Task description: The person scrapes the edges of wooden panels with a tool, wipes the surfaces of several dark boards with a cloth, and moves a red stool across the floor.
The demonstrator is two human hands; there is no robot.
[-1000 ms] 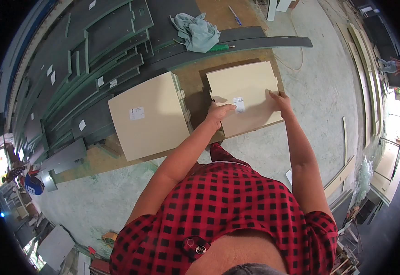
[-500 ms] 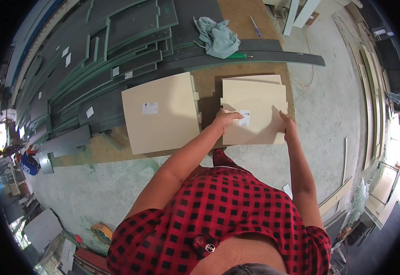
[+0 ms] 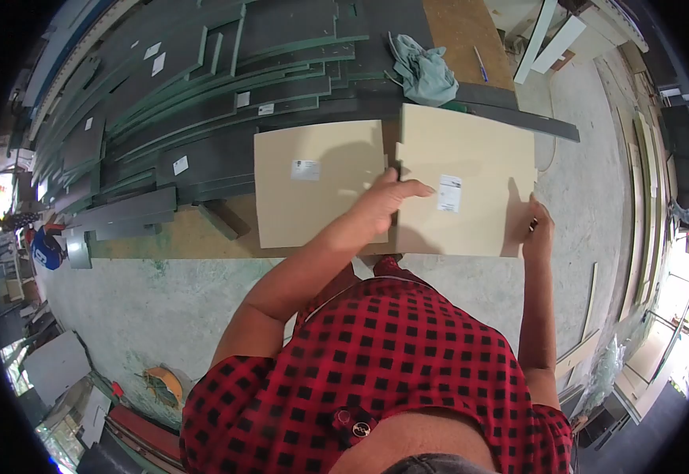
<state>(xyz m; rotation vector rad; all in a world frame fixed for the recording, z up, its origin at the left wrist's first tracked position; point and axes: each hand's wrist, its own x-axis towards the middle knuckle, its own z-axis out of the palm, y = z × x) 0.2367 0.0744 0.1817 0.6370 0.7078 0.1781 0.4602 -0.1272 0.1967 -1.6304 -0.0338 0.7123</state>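
A beige board point(image 3: 478, 134) with a white label point(image 3: 449, 193) is held level between both hands at the right end of the bench. My left hand point(image 3: 384, 199) grips its left edge, thumb lying on the top face near the label. On the opposite edge, my right hand point(image 3: 539, 229) is closed round the side, its fingers partly under the board. Left of it lies a second beige board point(image 3: 321, 205) with its own label point(image 3: 306, 170), near my left wrist. Whatever lies beneath the held board is hidden.
Dark green-edged boards point(image 3: 226, 118) are piled over the left and back of the workbench point(image 3: 147, 247). A crumpled grey-green cloth point(image 3: 425, 71) and a pen point(image 3: 481, 63) lie behind the held board. A person in blue point(image 3: 46, 249) is at far left. Long planks point(image 3: 642, 205) line the right side.
The held board has come up closer to the camera, looks larger, and now covers the board seen under it before. Both hands moved with it. The view has shifted.
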